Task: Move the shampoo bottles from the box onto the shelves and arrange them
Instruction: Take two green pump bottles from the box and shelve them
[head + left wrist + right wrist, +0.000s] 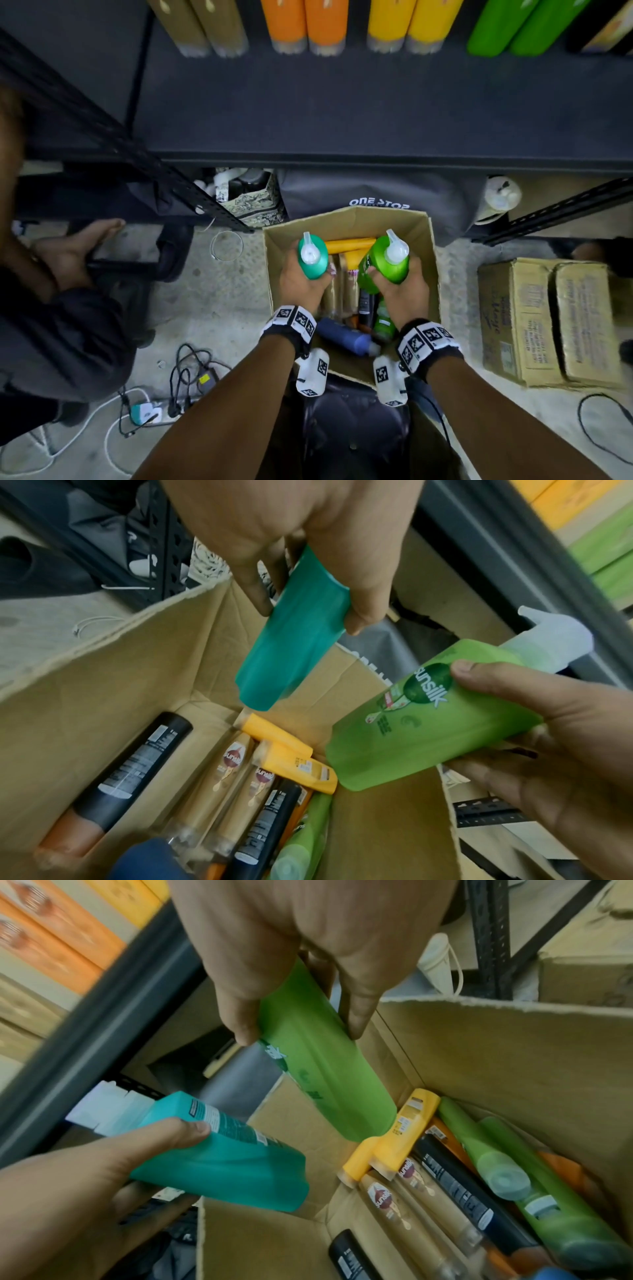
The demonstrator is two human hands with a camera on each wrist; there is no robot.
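- Head view: I look straight down on the cardboard box, my landmark throughout. My left hand is wrapped round a teal bottle and my right hand round a green bottle, both upright with white caps on top, above the box's open mouth. I judge one bottle per hand saves a trip. Beyond the box runs the dark shelf, with tan, orange, yellow and green bottles standing in colour pairs at its back and bare space in front.
- Left wrist view: thumb and fingers clamp the teal bottle's narrow sides, its base hanging over the box; inside lie black, gold, yellow and green bottles on their sides.
- Right wrist view: the same side-clamping hold on the green bottle above the box. Keeping both bottles vertical should let each be stood straight on the shelf.
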